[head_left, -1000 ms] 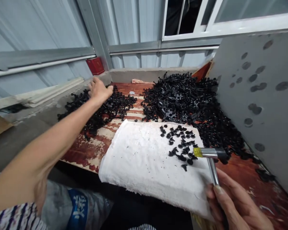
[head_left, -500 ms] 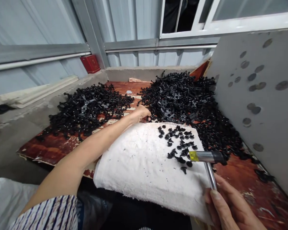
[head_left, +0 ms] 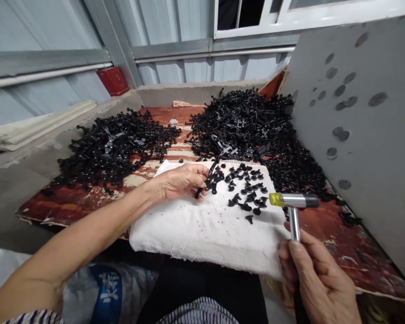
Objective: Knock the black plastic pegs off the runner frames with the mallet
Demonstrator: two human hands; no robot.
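Note:
My left hand [head_left: 180,182] rests on a white cloth pad [head_left: 202,220] and pinches a black plastic sprue piece [head_left: 212,179] at the pad's far edge. Several small black loose parts [head_left: 248,191] lie scattered on the pad just right of it. My right hand [head_left: 315,279] is closed round the metal handle of a small hammer [head_left: 293,200], whose head with a yellow tip hovers over the pad's right edge.
A pile of black plastic pieces [head_left: 111,148] lies at the left of the worn red board [head_left: 81,204], and a bigger pile [head_left: 253,130] at the back right. A grey spotted panel [head_left: 361,121] stands on the right. A red box [head_left: 113,81] sits on the ledge.
My left hand came back from the left pile, passed the big pile's edge, and now holds a black sprue piece on the pad. The hammer stayed roughly in place.

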